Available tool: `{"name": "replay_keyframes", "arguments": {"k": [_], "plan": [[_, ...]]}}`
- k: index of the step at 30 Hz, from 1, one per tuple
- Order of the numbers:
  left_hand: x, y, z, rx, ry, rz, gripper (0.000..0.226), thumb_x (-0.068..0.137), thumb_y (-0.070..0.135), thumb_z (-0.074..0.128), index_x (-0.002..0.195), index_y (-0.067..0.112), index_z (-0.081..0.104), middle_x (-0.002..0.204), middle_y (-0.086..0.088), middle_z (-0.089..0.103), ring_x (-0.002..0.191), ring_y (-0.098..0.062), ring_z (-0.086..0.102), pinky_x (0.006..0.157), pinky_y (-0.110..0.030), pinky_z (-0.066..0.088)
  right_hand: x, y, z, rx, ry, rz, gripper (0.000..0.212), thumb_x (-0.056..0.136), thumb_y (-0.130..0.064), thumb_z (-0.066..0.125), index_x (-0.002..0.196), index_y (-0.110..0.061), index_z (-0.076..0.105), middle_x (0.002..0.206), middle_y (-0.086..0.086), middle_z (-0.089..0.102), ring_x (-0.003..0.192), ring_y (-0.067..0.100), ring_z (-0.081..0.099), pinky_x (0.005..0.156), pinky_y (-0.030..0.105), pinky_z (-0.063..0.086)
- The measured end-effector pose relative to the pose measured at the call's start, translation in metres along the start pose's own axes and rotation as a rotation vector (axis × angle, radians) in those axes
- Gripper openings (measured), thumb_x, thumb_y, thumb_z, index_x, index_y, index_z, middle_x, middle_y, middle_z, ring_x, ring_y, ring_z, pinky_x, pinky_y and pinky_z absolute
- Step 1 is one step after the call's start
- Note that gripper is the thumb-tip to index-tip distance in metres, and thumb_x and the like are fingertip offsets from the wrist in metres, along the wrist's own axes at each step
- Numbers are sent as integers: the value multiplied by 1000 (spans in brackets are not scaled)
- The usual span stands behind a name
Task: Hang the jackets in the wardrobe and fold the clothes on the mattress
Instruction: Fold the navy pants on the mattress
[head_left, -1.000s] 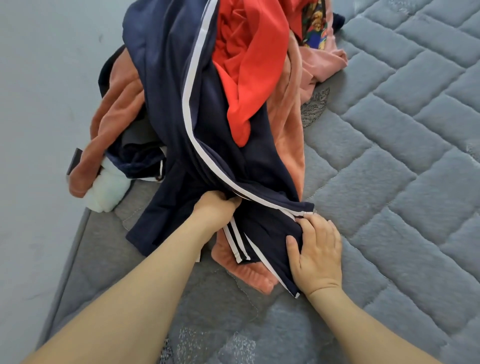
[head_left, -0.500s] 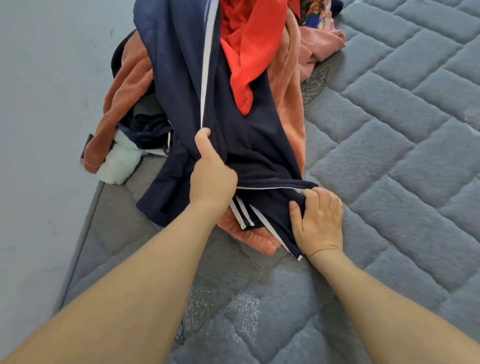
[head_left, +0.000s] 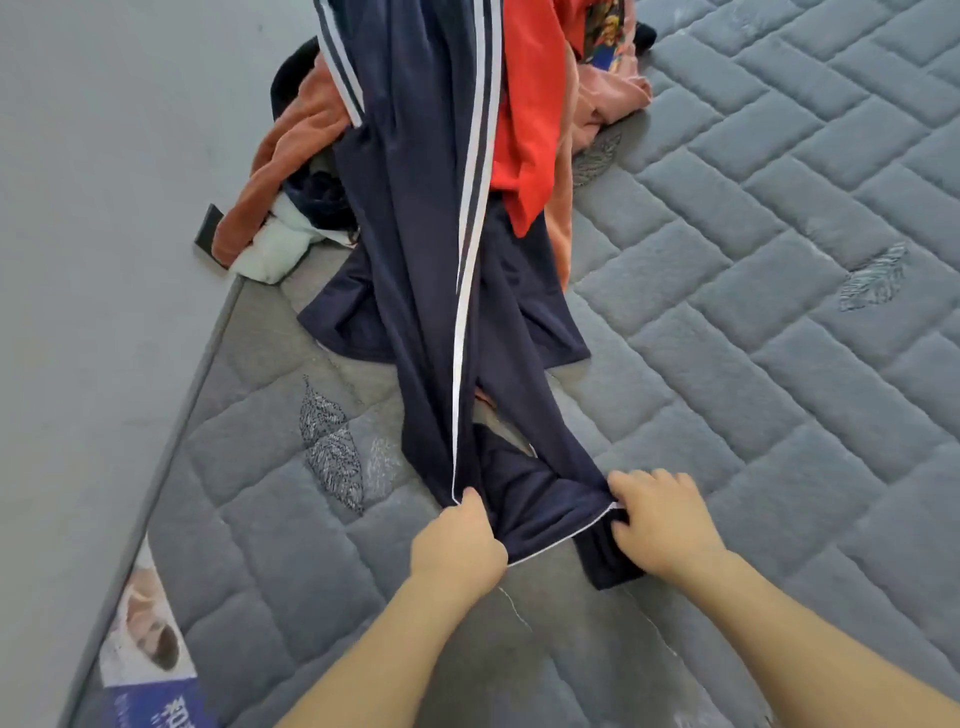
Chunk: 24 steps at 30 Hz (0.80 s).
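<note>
Trousers (head_left: 415, 249): navy, white side stripes, long axis running straight away from both hands, far end draped over clothes pile (head_left: 535, 104) at mattress (head_left: 779, 364) corner. Near hem at hands. Left hand (head_left: 457, 545) pinching striped seam edge, fingers curled. Right hand (head_left: 660, 519) gripping opposite hem corner, fingers bent over cloth. Both equally near. Next likely: pull toward body, free from pile, lay flat lengthwise for folding. Snag risk: red garment (head_left: 530, 130) lying alongside.

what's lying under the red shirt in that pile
Under the red shirt lie the navy striped pants and an orange garment. Whatever lies deeper in the pile is covered.
</note>
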<state>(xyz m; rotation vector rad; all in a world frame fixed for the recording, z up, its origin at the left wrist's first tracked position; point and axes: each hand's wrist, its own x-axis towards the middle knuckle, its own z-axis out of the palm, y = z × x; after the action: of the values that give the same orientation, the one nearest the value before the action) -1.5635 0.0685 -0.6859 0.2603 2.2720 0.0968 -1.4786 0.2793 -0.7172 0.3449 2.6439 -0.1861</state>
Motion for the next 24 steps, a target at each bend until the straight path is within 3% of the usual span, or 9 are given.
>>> {"name": "replay_keyframes", "arguments": {"k": [2,4,5,8,10,13,16,19,24], "plan": [[-30,19,15,-39,-360,91,14,83,13,44,93,12,54,108,-13,68,85,-29,66,69,-32,49,-29,24,-7,-136,-296,72,21,81,-31,46,100,-35,51,117,-6,61,115,24,53,91,37,32],[-47,35,16,4,-729,154,18,79,16,42,78,11,59,95,-11,72,59,-17,67,58,-27,51,-51,43,-11,-218,-515,174,44,81,-33,41,124,-32,51,134,-1,53,127,25,46,100,39,30],[-49,39,13,30,-709,184,21,74,21,41,76,12,59,91,-10,73,56,-17,66,57,-26,50,-57,48,-12,-224,-575,217,58,80,-38,40,136,-26,42,141,3,45,132,28,42,104,41,29],[-34,39,-8,1,128,231,30,77,42,45,94,18,48,107,-9,63,97,-32,61,78,-38,48,-54,40,-23,191,-597,292,90,70,-50,47,152,-24,20,151,9,32,136,33,36,110,43,33],[-14,30,-26,-113,426,143,48,81,48,56,117,19,44,121,-10,50,112,-36,49,87,-46,45,-48,18,-27,535,-511,277,95,67,-49,58,152,-25,22,146,8,44,128,30,47,104,40,41],[17,13,-31,-139,296,-61,73,86,46,63,141,11,28,138,-16,38,126,-41,42,98,-51,41,-54,-18,-8,431,-386,213,58,82,-48,58,129,-21,40,129,8,58,114,33,57,89,38,44],[27,1,-8,-81,199,-42,31,94,21,51,118,3,47,130,-23,51,118,-42,52,93,-43,43,-71,-36,17,321,-403,166,30,91,-29,48,118,-17,40,122,12,60,108,34,59,75,36,38],[8,6,30,78,64,-5,21,92,13,46,109,6,56,123,-18,61,111,-37,60,85,-38,46,-87,-7,21,208,-445,216,28,93,-21,45,120,-17,41,123,11,59,110,33,60,76,36,39],[-64,81,99,325,-466,452,29,96,4,40,110,-6,64,118,-26,64,109,-42,60,79,-38,42,-125,131,-7,-247,-198,540,21,92,-20,44,112,-18,39,119,6,60,108,27,62,86,34,43]]}}
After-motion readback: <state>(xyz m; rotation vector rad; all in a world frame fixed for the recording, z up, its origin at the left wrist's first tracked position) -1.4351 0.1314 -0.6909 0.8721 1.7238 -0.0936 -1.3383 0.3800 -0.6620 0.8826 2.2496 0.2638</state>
